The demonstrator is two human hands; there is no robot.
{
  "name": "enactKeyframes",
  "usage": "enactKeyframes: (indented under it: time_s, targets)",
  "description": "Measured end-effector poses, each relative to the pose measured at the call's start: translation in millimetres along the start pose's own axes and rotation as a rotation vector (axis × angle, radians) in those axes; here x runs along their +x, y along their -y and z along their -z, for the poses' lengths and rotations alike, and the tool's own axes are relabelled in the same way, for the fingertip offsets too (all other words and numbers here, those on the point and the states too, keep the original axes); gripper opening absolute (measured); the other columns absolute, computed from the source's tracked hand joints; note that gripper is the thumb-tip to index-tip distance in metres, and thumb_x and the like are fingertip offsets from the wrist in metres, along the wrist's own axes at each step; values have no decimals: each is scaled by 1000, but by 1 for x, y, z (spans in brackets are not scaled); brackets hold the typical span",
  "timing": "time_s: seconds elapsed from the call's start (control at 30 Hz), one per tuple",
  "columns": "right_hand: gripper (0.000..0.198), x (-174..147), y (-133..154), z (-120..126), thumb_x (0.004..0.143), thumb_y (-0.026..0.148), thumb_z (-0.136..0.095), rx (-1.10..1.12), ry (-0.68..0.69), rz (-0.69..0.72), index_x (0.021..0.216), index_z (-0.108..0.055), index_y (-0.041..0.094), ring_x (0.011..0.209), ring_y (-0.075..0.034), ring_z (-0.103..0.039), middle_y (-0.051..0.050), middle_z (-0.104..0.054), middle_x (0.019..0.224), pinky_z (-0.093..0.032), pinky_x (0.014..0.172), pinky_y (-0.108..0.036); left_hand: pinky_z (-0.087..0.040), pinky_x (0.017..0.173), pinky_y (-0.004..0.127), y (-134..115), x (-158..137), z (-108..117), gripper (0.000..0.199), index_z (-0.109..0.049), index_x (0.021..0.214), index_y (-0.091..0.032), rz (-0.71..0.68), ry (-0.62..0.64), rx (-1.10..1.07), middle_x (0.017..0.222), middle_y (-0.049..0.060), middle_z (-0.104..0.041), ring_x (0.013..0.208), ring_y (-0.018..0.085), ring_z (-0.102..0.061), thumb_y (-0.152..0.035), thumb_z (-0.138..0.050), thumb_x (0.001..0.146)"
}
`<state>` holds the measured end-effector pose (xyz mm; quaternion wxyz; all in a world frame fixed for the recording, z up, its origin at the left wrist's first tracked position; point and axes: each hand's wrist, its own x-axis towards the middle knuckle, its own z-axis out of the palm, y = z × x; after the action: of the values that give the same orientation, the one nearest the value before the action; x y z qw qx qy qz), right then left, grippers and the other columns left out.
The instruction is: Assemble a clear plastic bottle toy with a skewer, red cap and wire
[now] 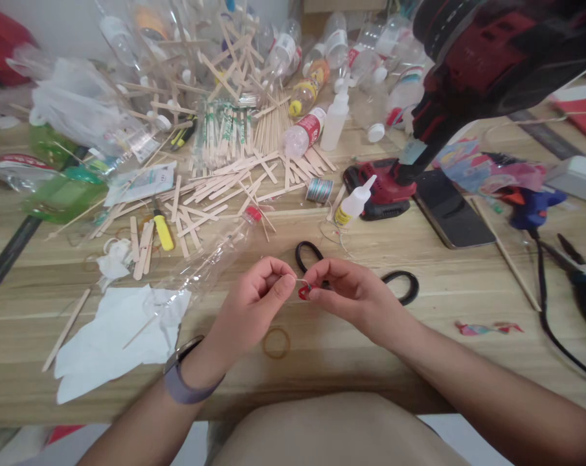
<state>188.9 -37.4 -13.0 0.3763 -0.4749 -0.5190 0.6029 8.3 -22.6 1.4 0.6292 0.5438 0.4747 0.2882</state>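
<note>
Over the front of the table, my left hand [254,304] pinches one end of a thin pale strand [300,280], perhaps thread or wire. My right hand [353,294] is closed on a small round red piece [303,292], which looks like a bottle cap and meets the strand's other end. Its exact kind is partly hidden by the fingertips. Beneath the right hand lies a pair of scissors [405,288], only its black handle loops showing. A clear plastic bottle [210,259] with a red cap lies left of my hands, and a rubber band [276,343] sits below them.
Craft sticks [225,181] and plastic bottles [336,45] crowd the back. A glue bottle [353,204], thread spool [320,190], phone [450,207] and red-black power drill [467,71] are ahead and right. White paper [118,343] and a yellow-handled tool [163,231] lie left.
</note>
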Motion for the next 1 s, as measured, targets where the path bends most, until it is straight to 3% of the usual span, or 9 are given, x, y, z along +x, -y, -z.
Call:
enactKeyframes:
  time_s: [0.37,0.67,1.0]
  targets:
    - [19,0,0,-2,80,22,-66,276,60,51,93,-53,22,66,-10,-56,2,-57,78,-46,60,-24,-27,48,21,3,2,-2,22,-51,80,-18,-26,-12,-34,61,-6,-46,52,7,-35,-38,-54,90]
    - [9,-2,-3,-6,84,14,-58,75,52,154,89,-54,21,68,-10,-60,2,-59,75,-50,64,-24,-27,48,20,9,3,-6,21,-47,81,-18,24,-9,-181,67,-6,-52,51,5,-37,-34,-50,94]
    - [6,-7,-3,-4,87,21,-59,-235,-11,242,87,-65,22,64,-11,-61,1,-66,71,-49,59,-23,-27,47,19,6,2,-8,23,-47,78,-19,73,24,-239,62,-7,-49,50,5,-37,-36,-51,92]
